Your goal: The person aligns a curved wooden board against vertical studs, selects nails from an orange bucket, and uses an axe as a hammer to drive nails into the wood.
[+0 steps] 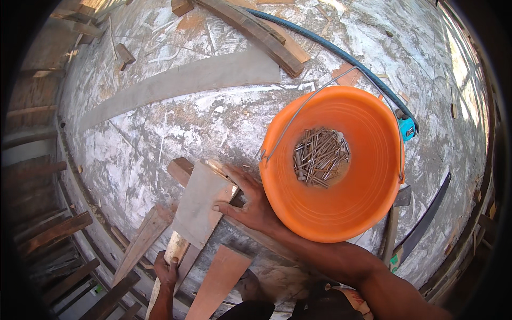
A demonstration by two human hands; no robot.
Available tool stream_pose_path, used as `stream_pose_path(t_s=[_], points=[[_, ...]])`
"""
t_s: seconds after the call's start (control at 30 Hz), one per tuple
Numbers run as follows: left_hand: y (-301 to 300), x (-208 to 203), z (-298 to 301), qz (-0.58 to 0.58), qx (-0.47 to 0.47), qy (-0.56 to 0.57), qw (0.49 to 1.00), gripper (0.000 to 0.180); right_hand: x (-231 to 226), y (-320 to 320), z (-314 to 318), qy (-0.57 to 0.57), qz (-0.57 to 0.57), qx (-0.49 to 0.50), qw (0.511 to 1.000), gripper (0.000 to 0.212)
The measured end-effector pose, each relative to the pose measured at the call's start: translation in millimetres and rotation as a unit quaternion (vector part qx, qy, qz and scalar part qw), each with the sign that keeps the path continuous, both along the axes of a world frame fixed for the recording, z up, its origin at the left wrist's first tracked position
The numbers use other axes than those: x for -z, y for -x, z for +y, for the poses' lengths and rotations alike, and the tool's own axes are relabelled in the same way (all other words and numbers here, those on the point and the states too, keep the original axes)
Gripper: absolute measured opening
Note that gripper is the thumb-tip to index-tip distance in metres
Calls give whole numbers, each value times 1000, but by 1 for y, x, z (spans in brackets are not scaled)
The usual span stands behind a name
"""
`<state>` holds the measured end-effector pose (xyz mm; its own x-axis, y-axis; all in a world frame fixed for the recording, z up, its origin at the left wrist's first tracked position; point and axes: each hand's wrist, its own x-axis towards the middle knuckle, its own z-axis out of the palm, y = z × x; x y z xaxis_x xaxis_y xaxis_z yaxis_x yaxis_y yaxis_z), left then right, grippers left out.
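Note:
A short grey flat board (201, 200) lies across pale wood strips at the lower centre. My right hand (249, 205) grips the board's right end, thumb on its face and fingers stretched along the far edge. Lower left, my left hand (166, 272) is wrapped round a pale wooden strip (177, 247) that runs beneath the board. Just right of my right hand stands an orange bucket (368, 192), its wire handle (298, 114) raised toward the far side. Many nails (321, 154) lie in the bucket's bottom.
A long grey strip (186, 80) and wooden beams (256, 34) lie beyond. Right of the bucket are a handsaw (424, 226), a hammer (393, 224) and a teal tool (407, 129) by a dark blue hose (341, 50). A reddish-brown board (218, 282) lies near me; beams and gaps line the left.

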<state>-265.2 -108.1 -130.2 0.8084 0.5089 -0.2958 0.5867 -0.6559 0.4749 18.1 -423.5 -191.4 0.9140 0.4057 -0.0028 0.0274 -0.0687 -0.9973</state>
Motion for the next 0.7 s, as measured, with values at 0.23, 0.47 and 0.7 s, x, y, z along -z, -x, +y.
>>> stream_pose_path(t_s=[0.23, 0.47, 0.7], points=[[-5, -13, -4, 19, 9, -3, 1000, 73, -3, 0, 0, 7, 28, -16, 999, 82], [-101, -19, -61, -76, 188, -123, 971, 131, -8, -4, 3, 21, 28, -10, 999, 83], [-173, -14, -108, 23, 240, -102, 965, 134, -11, 8, 6, 3, 121, 33, 992, 85]])
